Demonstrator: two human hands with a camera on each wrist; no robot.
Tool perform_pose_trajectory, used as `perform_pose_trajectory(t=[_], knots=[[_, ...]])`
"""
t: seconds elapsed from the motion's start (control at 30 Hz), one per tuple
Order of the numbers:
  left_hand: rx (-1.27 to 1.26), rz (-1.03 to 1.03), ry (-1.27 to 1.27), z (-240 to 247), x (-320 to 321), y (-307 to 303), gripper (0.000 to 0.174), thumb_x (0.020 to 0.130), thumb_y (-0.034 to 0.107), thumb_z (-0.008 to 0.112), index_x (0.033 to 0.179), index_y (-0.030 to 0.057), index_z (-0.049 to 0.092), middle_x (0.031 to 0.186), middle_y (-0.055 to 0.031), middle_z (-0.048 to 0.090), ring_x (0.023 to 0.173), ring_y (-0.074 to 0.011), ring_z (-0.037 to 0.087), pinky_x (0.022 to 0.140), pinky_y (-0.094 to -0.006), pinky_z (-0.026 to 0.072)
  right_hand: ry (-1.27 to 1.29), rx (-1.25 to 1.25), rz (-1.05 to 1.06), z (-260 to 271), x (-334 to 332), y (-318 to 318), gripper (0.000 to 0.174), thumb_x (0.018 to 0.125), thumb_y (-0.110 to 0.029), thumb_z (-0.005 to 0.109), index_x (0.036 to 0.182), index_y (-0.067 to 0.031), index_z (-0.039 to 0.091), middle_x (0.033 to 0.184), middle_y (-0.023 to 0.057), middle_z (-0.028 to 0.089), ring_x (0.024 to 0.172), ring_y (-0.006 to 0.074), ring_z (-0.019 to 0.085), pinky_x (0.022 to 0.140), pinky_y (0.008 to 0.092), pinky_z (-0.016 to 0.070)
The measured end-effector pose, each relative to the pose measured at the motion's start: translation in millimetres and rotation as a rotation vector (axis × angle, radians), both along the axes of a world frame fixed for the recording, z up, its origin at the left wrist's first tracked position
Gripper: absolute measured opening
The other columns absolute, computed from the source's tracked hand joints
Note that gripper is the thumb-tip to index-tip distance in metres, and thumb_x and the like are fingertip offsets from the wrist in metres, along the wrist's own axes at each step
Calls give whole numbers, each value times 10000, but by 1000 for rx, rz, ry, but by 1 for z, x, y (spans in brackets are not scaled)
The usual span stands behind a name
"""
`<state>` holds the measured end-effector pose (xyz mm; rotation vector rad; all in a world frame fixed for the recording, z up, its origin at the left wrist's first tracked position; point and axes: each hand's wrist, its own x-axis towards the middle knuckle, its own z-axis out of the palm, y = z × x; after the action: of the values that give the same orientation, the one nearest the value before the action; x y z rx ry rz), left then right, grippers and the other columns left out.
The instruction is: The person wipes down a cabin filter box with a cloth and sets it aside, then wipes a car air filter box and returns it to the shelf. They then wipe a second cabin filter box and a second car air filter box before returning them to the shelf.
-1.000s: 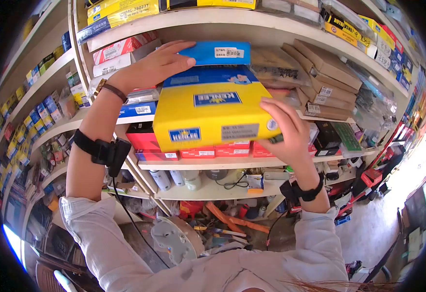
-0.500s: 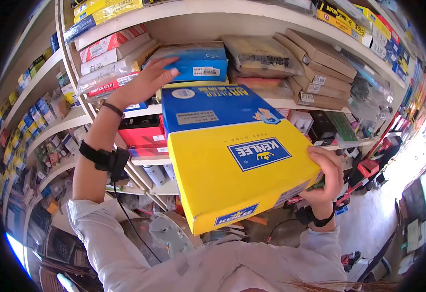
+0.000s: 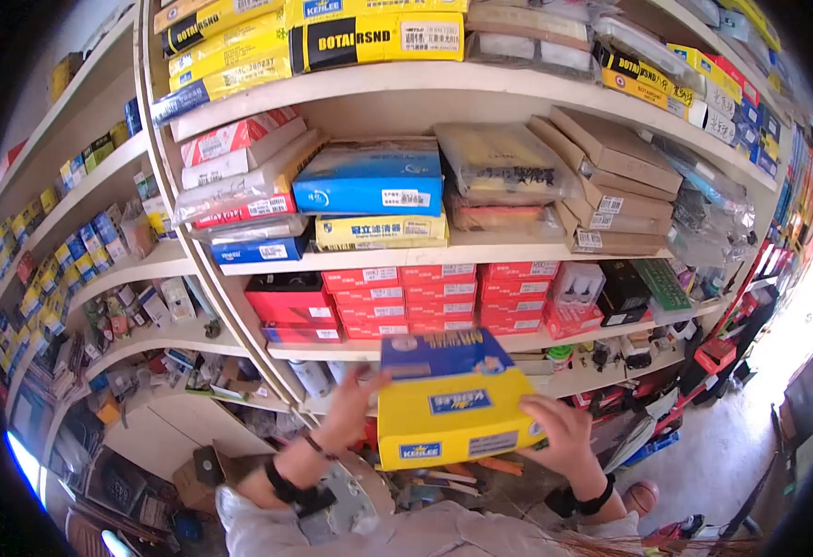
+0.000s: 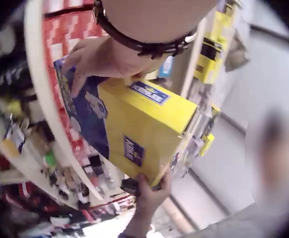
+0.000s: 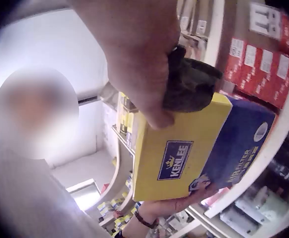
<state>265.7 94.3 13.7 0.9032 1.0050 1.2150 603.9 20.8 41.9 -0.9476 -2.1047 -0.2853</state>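
Note:
A yellow and blue KENLEE air filter box [image 3: 458,408] is held in front of the shelves, low and close to the chest. My left hand [image 3: 346,413], blurred in the head view, is at its left side; in the left wrist view the left fingers [image 4: 77,82] reach over the blue end. From the right, my right hand [image 3: 560,432] grips the near yellow corner, thumb on the printed face in the right wrist view. Beside that thumb is a dark rounded object [image 5: 191,87] of unclear kind.
A blue box [image 3: 369,181] sits on a yellow-white box [image 3: 383,232] on the middle shelf. Bagged flat packs [image 3: 499,162] and brown cartons [image 3: 611,181] stand to their right. Stacked red boxes [image 3: 439,297] fill the shelf below. Loose items lie on the floor.
The KENLEE box has come off the shelf area and down toward the body. My left hand has moved from the blue box down to the KENLEE box's left side; the right hand kept its grip.

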Motion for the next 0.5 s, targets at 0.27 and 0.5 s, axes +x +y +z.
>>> perform_pose_trajectory(t=[0.27, 0.5], knots=[[-574, -185, -629, -125, 5, -59, 484, 967, 287, 549, 1345, -12, 516, 1321, -171, 618, 1171, -335, 619, 1015, -462, 504, -69, -357, -10, -74, -21, -10, 610, 737, -347, 841, 1242, -90, 617, 1206, 70, 655, 947, 208, 707, 703, 353, 576], [-542, -12, -733, -161, 9, -69, 544, 943, 290, 525, 1399, 2, 455, 1397, -185, 554, 1242, -354, 570, 1072, -509, 447, 502, -433, -237, -69, -27, -11, 330, 798, -145, 789, 1071, -35, 639, 1069, 136, 662, 945, 303, 667, 798, 371, 526]])
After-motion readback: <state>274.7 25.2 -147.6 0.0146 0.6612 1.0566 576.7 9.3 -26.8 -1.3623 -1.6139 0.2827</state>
